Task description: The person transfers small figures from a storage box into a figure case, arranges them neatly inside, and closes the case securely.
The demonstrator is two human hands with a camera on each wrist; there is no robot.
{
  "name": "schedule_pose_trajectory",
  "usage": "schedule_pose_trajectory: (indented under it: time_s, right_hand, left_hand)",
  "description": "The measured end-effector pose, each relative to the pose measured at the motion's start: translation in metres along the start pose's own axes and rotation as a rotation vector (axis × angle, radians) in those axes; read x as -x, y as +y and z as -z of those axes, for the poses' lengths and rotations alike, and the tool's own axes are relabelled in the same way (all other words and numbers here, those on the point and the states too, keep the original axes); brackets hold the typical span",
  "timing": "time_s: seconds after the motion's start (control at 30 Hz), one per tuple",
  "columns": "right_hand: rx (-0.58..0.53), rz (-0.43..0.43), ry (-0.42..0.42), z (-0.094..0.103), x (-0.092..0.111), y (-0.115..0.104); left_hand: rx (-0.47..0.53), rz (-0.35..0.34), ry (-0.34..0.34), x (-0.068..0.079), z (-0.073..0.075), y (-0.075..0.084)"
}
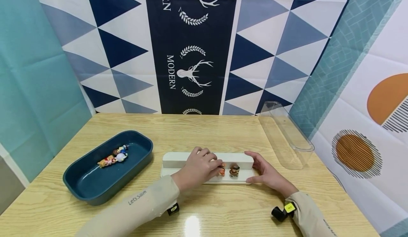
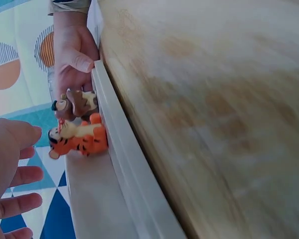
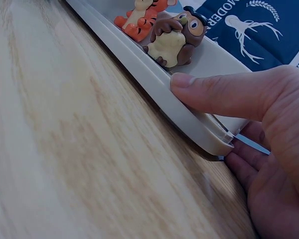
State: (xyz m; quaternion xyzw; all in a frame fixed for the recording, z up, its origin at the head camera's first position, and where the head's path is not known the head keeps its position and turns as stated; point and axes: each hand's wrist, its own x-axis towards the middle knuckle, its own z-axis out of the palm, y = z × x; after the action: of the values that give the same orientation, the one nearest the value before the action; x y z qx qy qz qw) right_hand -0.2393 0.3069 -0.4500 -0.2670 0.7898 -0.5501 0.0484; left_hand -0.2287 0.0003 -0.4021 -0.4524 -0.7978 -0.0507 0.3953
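Note:
A long white stepped tray [image 1: 234, 157] lies on the table in front of the person. On its low front step sits an orange toy tiger [image 2: 79, 138], and beside that a brown toy owl [image 3: 177, 42] with a black cap. Reaching over the tray, the left hand [image 1: 200, 166] has its fingers beside the tiger; the left wrist view shows a gap between them and the toy. The right hand [image 1: 269, 175] grips the tray's right end, its thumb [image 3: 204, 89] on the front rim and the other fingers behind the end.
To the left stands a dark blue basin [image 1: 92, 191] with several small toy figures [image 1: 113, 156] inside. A clear plastic box [image 1: 287, 137] stands at the back right of the wooden table [image 1: 204, 130]. Patterned cloth [image 1: 191, 45] hangs behind.

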Motion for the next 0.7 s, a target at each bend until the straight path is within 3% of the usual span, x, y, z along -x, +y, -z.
schedule_pose_trajectory:
  time_s: [0.2,0.7]
  right_hand:
    - [0.004,0.016,-0.001,-0.001,0.0,-0.001]
    - [0.006,0.027,-0.002,0.0,0.0,0.003]
  left_hand:
    - [-0.033,-0.043,-0.009,0.008,0.008,-0.009]
    - [-0.073,-0.049,-0.12,0.026,0.034,-0.029]
